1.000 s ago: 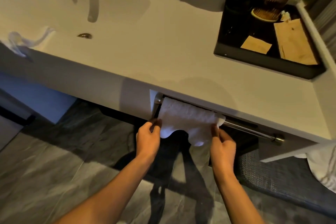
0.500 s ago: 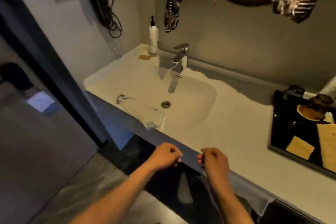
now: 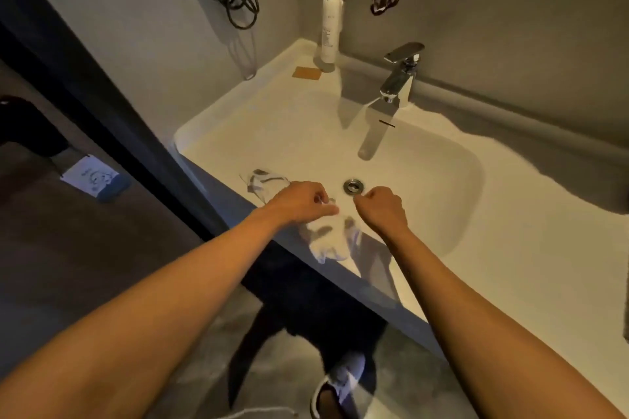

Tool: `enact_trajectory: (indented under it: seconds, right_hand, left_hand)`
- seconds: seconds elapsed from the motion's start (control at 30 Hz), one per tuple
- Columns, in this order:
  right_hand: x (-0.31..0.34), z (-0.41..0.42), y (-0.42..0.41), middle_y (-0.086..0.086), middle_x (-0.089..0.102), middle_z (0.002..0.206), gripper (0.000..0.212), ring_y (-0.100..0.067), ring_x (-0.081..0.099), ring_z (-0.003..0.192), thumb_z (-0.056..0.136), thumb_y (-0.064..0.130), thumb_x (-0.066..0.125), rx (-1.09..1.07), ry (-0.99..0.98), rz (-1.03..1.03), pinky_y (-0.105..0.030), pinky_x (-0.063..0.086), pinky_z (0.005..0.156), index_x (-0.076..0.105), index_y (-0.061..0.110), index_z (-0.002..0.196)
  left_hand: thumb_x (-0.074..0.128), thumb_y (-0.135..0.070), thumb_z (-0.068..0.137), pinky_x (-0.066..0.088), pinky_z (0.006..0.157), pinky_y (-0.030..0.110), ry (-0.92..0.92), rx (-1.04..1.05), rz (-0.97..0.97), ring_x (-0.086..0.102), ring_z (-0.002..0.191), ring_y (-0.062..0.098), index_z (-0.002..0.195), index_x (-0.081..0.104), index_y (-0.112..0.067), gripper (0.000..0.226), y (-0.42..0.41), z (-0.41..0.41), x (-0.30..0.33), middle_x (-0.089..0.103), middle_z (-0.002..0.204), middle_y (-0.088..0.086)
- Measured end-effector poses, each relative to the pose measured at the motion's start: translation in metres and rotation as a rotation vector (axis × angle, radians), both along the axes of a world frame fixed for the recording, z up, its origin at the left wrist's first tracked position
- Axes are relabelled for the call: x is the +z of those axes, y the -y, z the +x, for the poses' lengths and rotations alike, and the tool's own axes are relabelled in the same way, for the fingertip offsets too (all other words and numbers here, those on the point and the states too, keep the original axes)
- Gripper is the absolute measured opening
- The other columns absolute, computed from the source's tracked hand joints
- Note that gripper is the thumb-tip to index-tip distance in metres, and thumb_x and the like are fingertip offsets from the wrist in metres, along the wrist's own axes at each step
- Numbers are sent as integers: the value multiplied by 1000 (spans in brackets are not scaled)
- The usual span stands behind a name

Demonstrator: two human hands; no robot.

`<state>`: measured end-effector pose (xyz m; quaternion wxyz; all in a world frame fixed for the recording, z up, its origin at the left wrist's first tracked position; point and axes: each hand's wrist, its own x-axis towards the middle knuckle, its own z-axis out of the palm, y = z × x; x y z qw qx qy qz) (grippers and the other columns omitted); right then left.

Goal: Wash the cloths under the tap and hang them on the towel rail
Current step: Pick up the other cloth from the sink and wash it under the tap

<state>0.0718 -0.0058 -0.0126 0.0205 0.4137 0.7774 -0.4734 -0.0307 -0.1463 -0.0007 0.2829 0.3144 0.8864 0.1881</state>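
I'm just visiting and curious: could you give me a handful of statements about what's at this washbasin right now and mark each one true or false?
1. A white cloth lies over the front edge of the basin. True.
2. Water is pouring from the tap. False: no stream shows below the spout.
3. The left hand is at the cloth. True.
4. The pump bottle lies on its side in the basin. False: it stands upright in the back corner of the counter.
5. The right hand is on the tap lever. False: it hovers near the drain, loosely curled.
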Motion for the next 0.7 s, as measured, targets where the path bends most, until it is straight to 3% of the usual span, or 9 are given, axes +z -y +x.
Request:
enact_trajectory:
  seconds: [0.1,0.23,0.3,0.37,0.47,0.53,0.57,0.63,0.7]
  right_hand:
    - [-44,-20,-11,-9,60,91,29,-30,60,86,80,40,57,246,298,69,-31,44,71,58,12,88]
    - [-61,-27,-25,-14,72,88,23,-30,68,81,69,23,64,161,314,-91,-29,49,63,67,5,82]
    - [-52,-38,-32,-16,70,92,19,-33,69,87,78,18,59,-15,169,-207,-35,57,68,65,2,87]
    - [-31,-46,-35,-15,65,95,13,-32,66,88,90,16,49,-193,16,-353,-47,59,80,58,8,88]
    - [7,-50,-37,-12,64,97,12,-26,63,84,93,20,46,-169,-107,-444,-41,59,75,56,13,93]
    - [31,-55,-42,-11,67,90,12,-21,61,74,93,18,47,-83,-185,-377,-32,51,63,58,14,90]
    - [42,-59,-46,-10,68,88,12,-20,61,74,93,15,48,-51,-213,-321,-30,50,64,60,13,89]
    - [64,-65,-55,-11,71,93,12,-21,65,83,92,10,52,19,-243,-223,-31,52,74,64,11,90]
    - [84,-67,-65,-11,70,93,13,-20,64,84,92,8,56,25,-273,-148,-31,52,77,67,11,88]
  left_hand:
    - [61,-78,61,43,86,40,-178,-395,-270,46,100,16,108,53,-27,70,-2,-18,-30,52,110,-4]
    - [59,-48,86,42,75,36,-402,-641,-189,56,91,20,96,62,-23,26,-12,-36,-39,58,98,-4]
    - [52,-46,91,46,76,36,-292,-586,-138,60,87,19,92,64,-24,25,-21,-48,-34,62,95,-4]
    - [52,-53,92,50,77,32,-148,-366,-32,61,90,15,104,63,-28,30,-33,-58,-28,64,103,-6]
    - [64,-31,93,44,92,22,49,-114,187,53,122,17,140,44,-29,52,-53,-80,-21,48,143,1]
    - [71,-12,86,31,108,21,104,-260,184,29,144,16,152,25,-34,83,-73,-99,-14,23,161,1]
    - [74,-10,82,29,112,25,95,-385,148,23,146,15,150,28,-37,86,-85,-107,-7,20,163,0]
    - [75,-12,78,40,107,32,99,-573,129,40,136,17,132,54,-30,61,-103,-115,10,46,148,4]
    - [73,-17,79,50,80,33,114,-639,122,62,100,21,103,66,-24,26,-114,-123,31,69,108,5]
